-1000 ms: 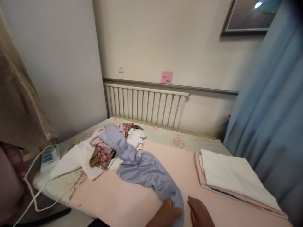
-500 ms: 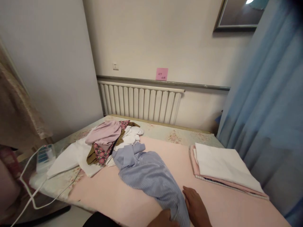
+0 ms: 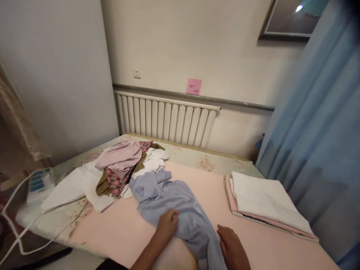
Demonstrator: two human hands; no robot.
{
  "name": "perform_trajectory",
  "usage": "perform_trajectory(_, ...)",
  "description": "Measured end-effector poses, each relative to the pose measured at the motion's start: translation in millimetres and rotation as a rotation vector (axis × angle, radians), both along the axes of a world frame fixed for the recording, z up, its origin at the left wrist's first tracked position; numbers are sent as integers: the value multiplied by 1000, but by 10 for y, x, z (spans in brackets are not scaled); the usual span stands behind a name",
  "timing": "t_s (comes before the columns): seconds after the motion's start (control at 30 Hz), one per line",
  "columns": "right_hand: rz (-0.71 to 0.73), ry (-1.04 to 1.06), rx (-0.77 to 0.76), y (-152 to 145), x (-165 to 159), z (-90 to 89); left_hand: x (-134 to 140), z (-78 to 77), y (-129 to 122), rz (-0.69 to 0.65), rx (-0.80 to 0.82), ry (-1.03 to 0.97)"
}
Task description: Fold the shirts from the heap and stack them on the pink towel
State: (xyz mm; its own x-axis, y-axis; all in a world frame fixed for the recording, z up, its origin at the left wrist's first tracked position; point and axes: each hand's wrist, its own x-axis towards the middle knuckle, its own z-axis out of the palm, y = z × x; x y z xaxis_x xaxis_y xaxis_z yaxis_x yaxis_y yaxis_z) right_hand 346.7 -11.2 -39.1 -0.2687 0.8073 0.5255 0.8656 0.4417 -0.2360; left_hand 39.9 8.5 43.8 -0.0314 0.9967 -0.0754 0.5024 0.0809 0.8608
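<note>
A blue striped shirt [image 3: 185,206] lies rumpled lengthwise on the pink cloth, its collar end against a heap of clothes. My left hand [image 3: 168,222] is over its left edge, fingers curled in; what they hold, if anything, is hidden. Beside the shirt's right edge rests my right hand [image 3: 233,245], fingers stretched out and the thumb side near the fabric. The shirt's near end runs out of view at the bottom.
A pink cloth [image 3: 109,228] covers much of the flowered bed. Heaped clothes [image 3: 120,157] lie at left: pink, white, brown and floral. Folded cloths [image 3: 270,198] are stacked at right beside a blue curtain [image 3: 315,138]. A white cord [image 3: 42,247] hangs at the left edge.
My left hand has moved up and left from the shirt's near end to its left side. My right hand stays almost in place. The view has shifted slightly.
</note>
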Motion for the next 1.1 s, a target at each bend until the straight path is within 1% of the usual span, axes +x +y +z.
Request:
perform_trajectory(0.07, 4, 17, -19, 3, -4, 13, -249, 19, 176, 156, 125, 61)
perform_trajectory(0.17, 2, 54, -42, 2, -15, 32, -621, -26, 299, 365, 239, 143)
perform_trajectory(0.23, -14, 80, -69, -2, -22, 42, -825, -107, 322, 490, 248, 238)
perform_trajectory(0.27, -22, 95, -85, -6, -27, 49, -906, -152, 328, 540, 223, 313)
perform_trajectory(0.3, -30, 111, -104, -13, -34, 60, -972, -193, 335, 566, 190, 384)
perform_trajectory(0.33, -38, 130, -124, -21, -43, 78, -1023, -227, 343, 561, 155, 445)
perform_trajectory(0.4, -81, 184, -174, -42, -76, 137, -1089, -264, 362, 480, 98, 489)
perform_trajectory(0.47, -188, 247, -236, -70, -132, 230, -1125, -266, 374, 392, 60, 468)
perform_trajectory(0.53, -315, 294, -327, -104, -209, 341, -1147, -249, 369, 347, 20, 444)
perform_trajectory(0.6, -374, 290, -450, -143, -294, 442, -1158, -230, 344, 318, -8, 428)
perform_trajectory(0.7, -332, 195, -616, -194, -411, 531, -1151, -208, 282, 249, -43, 423)
perform_trajectory(0.8, -241, 56, -686, -169, -522, 588, -1117, -199, 217, 136, -72, 463)
perform_trajectory(0.9, -150, -106, -682, 27, -659, 734, -1050, -205, 167, -35, -33, 430)
perform_trajectory(0.97, -126, -234, -636, 277, -768, 895, -960, -212, 136, -162, 26, 332)
perform_trajectory(1.0, -137, -295, -591, 432, -826, 986, -893, -215, 116, -224, 58, 267)
perform_trajectory(1.1, -205, -294, -462, 935, -1001, 1242, -594, -234, 35, -367, 91, 44)
